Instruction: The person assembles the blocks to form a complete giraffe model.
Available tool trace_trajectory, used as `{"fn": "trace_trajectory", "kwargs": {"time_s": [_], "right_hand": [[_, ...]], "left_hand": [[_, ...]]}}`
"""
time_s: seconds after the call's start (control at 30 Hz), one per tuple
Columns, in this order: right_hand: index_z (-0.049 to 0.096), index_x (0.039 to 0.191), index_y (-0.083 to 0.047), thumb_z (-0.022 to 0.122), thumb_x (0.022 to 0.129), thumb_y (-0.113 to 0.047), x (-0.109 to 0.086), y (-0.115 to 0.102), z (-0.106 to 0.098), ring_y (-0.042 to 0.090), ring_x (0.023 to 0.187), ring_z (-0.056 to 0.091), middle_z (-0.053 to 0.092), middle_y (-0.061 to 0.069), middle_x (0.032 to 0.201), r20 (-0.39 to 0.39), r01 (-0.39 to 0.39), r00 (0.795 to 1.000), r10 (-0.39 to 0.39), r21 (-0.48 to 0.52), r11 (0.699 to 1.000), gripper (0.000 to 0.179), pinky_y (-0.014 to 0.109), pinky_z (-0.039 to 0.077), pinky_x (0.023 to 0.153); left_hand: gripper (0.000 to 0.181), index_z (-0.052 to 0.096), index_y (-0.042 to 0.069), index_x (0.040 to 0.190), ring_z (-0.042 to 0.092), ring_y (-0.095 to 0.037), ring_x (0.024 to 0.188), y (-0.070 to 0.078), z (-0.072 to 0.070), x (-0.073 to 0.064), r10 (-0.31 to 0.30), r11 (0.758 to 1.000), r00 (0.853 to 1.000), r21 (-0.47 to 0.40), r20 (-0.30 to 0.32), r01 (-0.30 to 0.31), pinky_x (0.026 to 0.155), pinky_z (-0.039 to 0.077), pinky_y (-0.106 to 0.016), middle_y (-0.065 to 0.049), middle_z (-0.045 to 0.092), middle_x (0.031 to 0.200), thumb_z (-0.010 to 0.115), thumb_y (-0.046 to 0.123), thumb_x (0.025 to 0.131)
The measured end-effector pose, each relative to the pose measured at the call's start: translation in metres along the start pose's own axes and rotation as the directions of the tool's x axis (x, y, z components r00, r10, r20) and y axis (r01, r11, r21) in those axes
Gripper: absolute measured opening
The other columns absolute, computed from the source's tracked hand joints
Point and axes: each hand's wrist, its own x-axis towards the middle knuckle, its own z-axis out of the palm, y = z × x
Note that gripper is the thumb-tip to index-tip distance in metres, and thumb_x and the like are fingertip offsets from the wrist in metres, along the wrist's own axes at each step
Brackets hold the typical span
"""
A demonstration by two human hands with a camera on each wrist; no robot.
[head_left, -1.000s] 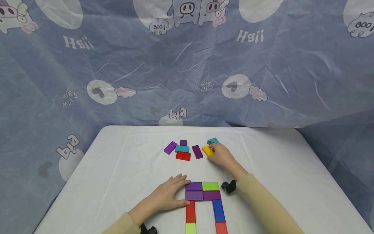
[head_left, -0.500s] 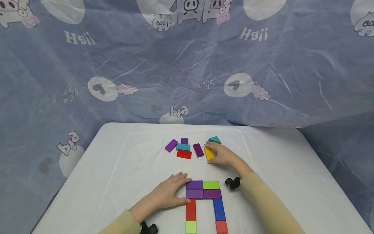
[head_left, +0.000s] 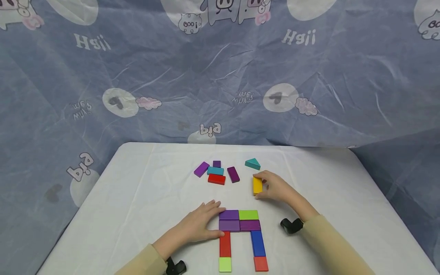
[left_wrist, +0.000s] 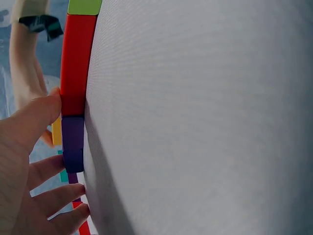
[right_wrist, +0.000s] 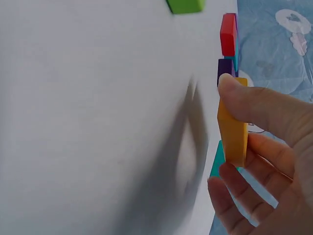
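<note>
Head view, white table (head_left: 137, 198), blue cartoon-print backdrop (head_left: 172, 76) behind

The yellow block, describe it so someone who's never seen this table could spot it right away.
On the white table, look between the loose blocks at the far side and the flat block figure near the person. The yellow block is there, pinched in the right hand. It is the only yellow piece, with a teal block just beyond it.
</note>
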Motion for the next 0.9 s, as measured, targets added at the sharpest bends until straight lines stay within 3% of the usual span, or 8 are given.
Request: {"fn": "trace_trajectory", "kwargs": {"time_s": [0.13, 0.33, 0.6, 0.9], "right_hand": [[0.060, 0.133, -0.005, 0.087, 0.073, -0.026, -0.024, 0.003, 0.004, 0.029, 0.112, 0.053, 0.062, 0.013, 0.130, -0.014, 0.023, 1.000, -0.024, -0.021, 1.000, 0.070, 0.049, 0.050, 0.098], [0.061, 0.132, -0.006, 0.088, 0.071, -0.031, -0.049, 0.002, 0.010, 0.029, 0.114, 0.053, 0.062, 0.011, 0.128, 0.019, 0.015, 1.000, -0.015, -0.016, 1.000, 0.071, 0.052, 0.050, 0.100], [0.063, 0.129, -0.006, 0.088, 0.072, -0.029, -0.053, 0.003, 0.009, 0.016, 0.099, 0.055, 0.062, 0.004, 0.120, 0.001, 0.012, 1.000, -0.012, -0.008, 1.000, 0.067, 0.040, 0.056, 0.091], [0.066, 0.124, -0.008, 0.087, 0.072, -0.035, -0.058, 0.003, 0.012, 0.015, 0.100, 0.056, 0.062, 0.000, 0.116, 0.036, 0.051, 0.998, -0.051, 0.017, 0.999, 0.063, 0.041, 0.055, 0.094]], "left_hand": [[0.069, 0.050, 0.021, 0.144, 0.036, -0.027, 0.146, -0.001, 0.000, 0.000, -0.004, 1.000, 1.000, -0.015, 0.011, 0.004, 0.120, 0.029, -0.049, -0.005, 0.043, 0.154, 0.069, 0.053, 0.086], [0.069, 0.049, 0.024, 0.145, 0.034, -0.025, 0.147, -0.001, 0.000, -0.001, -0.010, 1.000, 1.000, -0.019, 0.022, 0.010, 0.120, 0.029, -0.049, -0.003, 0.042, 0.155, 0.068, 0.055, 0.086], [0.070, 0.049, 0.022, 0.145, 0.035, -0.026, 0.146, -0.001, -0.002, -0.001, -0.004, 1.000, 1.000, 0.000, 0.002, 0.004, 0.120, 0.030, -0.048, -0.005, 0.043, 0.154, 0.069, 0.054, 0.085], [0.069, 0.049, 0.023, 0.145, 0.033, -0.026, 0.147, -0.001, 0.000, -0.001, -0.014, 0.999, 1.000, -0.030, 0.026, 0.014, 0.121, 0.027, -0.047, -0.004, 0.041, 0.156, 0.069, 0.053, 0.086]]}}
